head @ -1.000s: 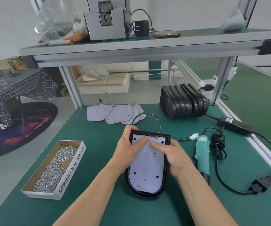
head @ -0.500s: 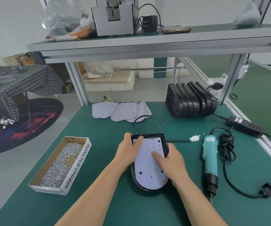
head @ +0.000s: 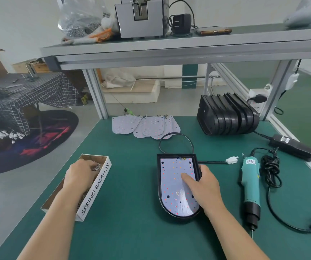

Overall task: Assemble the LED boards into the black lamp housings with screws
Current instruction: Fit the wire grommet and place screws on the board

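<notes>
Right hand (head: 205, 188): fingers mostly straight, forefinger pressing on the LED board (head: 171, 177); grips nothing.
LED board: lies flat inside the black housing (head: 180, 217), mid table (head: 132, 231), a wire looping out the far end.
Left hand (head: 79, 175): was on the board a moment ago, now in the screw box (head: 94, 186) left of the housing. Fingers curl down into the screws (head: 97, 167); can't tell if any are pinched yet.
Meaning: board looks seated, so the work goes from fitting to fastening. No screws seem to be in the board yet.
Screwdriver (head: 250, 184): lies untouched just right of the housing, near the right hand.
Spare boards (head: 147, 125): fanned out at the far edge.
Spare housings (head: 225, 115): stacked on edge, far right; most of the job looks undone.
</notes>
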Motion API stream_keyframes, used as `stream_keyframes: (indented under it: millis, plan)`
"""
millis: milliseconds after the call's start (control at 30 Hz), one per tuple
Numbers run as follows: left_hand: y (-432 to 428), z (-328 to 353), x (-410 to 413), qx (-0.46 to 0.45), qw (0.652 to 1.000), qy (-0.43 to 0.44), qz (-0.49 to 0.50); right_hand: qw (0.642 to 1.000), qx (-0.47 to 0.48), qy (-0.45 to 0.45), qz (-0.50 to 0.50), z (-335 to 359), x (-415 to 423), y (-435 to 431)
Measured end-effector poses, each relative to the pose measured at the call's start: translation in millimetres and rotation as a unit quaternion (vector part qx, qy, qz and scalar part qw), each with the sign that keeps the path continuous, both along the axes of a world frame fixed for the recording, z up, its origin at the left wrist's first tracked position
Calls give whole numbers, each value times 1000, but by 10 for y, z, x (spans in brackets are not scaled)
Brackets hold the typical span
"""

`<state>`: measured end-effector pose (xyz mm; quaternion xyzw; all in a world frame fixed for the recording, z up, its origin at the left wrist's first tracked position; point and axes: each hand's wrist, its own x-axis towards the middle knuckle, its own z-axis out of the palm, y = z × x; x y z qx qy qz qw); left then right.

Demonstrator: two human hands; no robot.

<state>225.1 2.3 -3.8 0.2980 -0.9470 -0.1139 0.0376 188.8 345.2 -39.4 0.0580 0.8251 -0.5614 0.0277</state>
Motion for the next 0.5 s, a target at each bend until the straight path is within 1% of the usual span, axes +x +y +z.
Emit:
stream_keyframes:
  millis: [67,133,233,300,333,433,500]
  plan:
    - [18,-70,9,25,998,52,-1,1000,-3,0,1,1,3,1]
    - [22,-106,12,33,997,69,3,1000,-7,-3,1,5,6,5]
    - [17,-119,13,-8,996,84,24,1000,-9,-6,0,9,11,11]
    - [19,-120,30,-28,991,122,48,1000,-7,-7,0,13,14,11]
    - [11,-124,37,-20,987,144,62,1000,-5,-7,0,16,15,9]
    - [18,-61,32,63,968,212,116,1000,-10,-12,2,32,19,7]
    - [35,5,37,91,962,217,140,1000,-10,-14,3,35,20,10]
